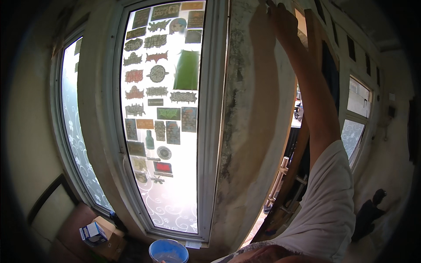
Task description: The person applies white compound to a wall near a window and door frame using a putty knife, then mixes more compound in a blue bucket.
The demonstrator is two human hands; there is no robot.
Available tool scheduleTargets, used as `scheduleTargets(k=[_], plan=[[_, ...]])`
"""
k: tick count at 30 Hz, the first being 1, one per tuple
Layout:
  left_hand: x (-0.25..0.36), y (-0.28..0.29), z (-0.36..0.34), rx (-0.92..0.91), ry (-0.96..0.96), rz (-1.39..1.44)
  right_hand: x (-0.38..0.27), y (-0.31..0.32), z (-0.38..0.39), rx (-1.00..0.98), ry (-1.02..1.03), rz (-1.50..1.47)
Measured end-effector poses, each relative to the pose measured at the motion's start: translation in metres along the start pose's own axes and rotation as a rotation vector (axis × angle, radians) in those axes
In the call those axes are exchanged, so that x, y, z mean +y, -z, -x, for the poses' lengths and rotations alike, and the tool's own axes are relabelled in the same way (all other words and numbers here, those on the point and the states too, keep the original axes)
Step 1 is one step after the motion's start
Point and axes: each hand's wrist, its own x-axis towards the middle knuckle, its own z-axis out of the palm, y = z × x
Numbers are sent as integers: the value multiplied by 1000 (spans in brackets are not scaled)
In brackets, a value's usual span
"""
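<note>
My right hand (pixel 283 22) is raised high against the plastered wall (pixel 239 131), at the top edge of the picture. Its fingers are bent and closed; what they hold is cut off and too dark to name. Under the arm, a darker shadow-like band runs down the wall. Low in the picture is a blue bucket (pixel 154 250), its inside pale and smeared. A small bit of my left hand (pixel 163 261) shows at the bucket's near rim, with the rest out of the picture.
A frosted window (pixel 175 206) covered with several stickers stands left of the wall. An opened carton (pixel 112 245) and a blue-white box (pixel 93 234) lie on a brown seat (pixel 72 228). To the right are a doorway with a wooden frame (pixel 312 39) and a person in dark clothes (pixel 368 217).
</note>
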Motion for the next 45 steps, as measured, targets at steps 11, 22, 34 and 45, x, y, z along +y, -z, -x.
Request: scheduleTargets(k=[11, 22, 34, 45], plan=[[12, 7, 3, -21, -87, -103, -5, 64, 18, 20, -10, -115], [4, 1, 9, -7, -145, -118, 17, 24, -9, -88, -7, -13], [17, 6, 7, -34, -186, -49, 11, 93, 8, 181, 291, 261], [16, 0, 12, -58, -132, -89, 29, 44, 66, 8, 50, -81]])
